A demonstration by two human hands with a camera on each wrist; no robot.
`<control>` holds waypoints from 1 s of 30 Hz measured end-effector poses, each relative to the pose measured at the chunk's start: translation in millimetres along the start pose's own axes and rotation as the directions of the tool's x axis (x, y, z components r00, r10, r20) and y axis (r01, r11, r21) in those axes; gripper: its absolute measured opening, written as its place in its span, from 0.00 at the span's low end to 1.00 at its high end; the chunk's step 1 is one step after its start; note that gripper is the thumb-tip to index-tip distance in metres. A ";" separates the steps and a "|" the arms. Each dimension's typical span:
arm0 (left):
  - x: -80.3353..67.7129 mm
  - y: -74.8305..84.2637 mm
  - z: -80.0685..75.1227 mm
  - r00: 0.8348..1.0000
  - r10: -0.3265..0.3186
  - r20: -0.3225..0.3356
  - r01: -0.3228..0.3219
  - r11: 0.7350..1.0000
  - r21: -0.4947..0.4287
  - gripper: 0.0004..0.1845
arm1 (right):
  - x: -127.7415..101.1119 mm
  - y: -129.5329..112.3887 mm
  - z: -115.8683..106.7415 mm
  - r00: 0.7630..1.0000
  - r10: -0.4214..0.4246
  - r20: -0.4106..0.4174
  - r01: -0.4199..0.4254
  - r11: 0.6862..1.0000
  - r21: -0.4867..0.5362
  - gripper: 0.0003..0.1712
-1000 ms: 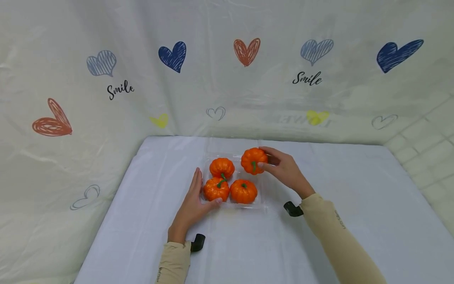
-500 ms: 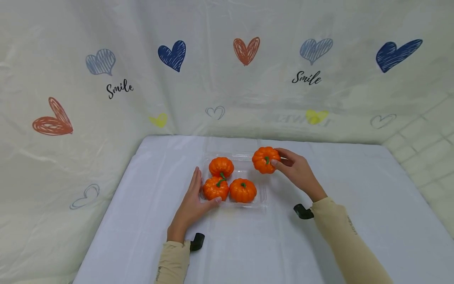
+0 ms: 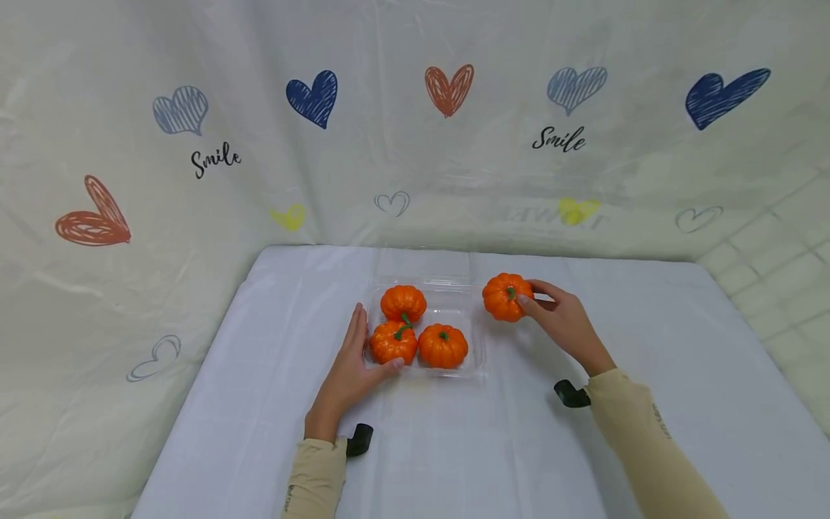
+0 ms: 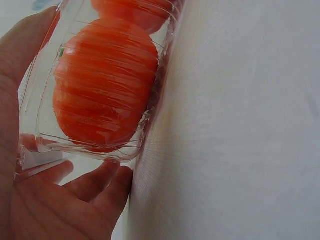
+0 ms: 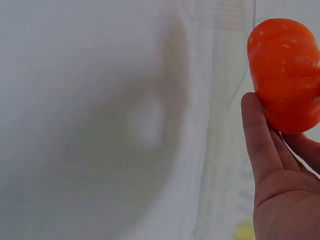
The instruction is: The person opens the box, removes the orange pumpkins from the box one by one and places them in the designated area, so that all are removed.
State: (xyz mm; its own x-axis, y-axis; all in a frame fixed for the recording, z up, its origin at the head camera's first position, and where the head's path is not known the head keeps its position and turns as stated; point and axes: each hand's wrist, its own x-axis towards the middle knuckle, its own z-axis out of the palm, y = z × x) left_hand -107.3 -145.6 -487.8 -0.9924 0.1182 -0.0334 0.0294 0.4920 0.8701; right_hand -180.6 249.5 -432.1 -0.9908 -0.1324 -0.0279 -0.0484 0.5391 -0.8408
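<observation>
Beside the clear tray [image 3: 476,339] on the worktop [image 3: 454,447], the right hand [image 3: 563,322] holds a pumpkin [image 3: 506,296] in a fingertip grip. Left hand [image 3: 346,375] rests flat-fingered against the tray's side, its grip wide, beside three pumpkins [image 3: 420,333].

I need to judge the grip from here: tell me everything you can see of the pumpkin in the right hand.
The small orange ribbed pumpkin with a short green stem looks like smooth plastic, speckled pale in the right wrist view. The right hand grips it from its right side, stem tilted toward the camera. It is just right of the clear plastic tray, outside it. Whether it touches the white tablecloth is unclear.
</observation>
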 end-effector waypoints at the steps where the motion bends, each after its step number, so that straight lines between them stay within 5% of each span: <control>1: 0.0 -0.3 0.0 1.000 0.001 -0.001 -0.001 1.000 -0.001 0.67 | -0.3 1.9 -0.2 1.000 0.010 0.000 -0.010 1.000 -0.002 0.43; 17: 1.1 -0.7 0.5 1.000 -0.001 0.004 0.002 1.000 -0.023 0.67 | -2.2 33.7 6.7 0.995 0.099 0.016 -0.098 0.995 -0.024 0.45; 30: 2.9 -3.2 0.9 1.000 0.017 -0.003 -0.017 1.000 -0.004 0.67 | -2.7 41.7 14.4 0.997 0.073 0.014 -0.072 0.996 -0.059 0.40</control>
State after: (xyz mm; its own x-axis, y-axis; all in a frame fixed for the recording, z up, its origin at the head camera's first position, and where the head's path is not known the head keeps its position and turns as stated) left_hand -110.1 -146.1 -491.1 -0.9921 0.1241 -0.0167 0.0461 0.4861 0.8727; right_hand -178.2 260.3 -474.9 -0.9899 -0.1042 -0.0964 0.0155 0.5957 -0.8030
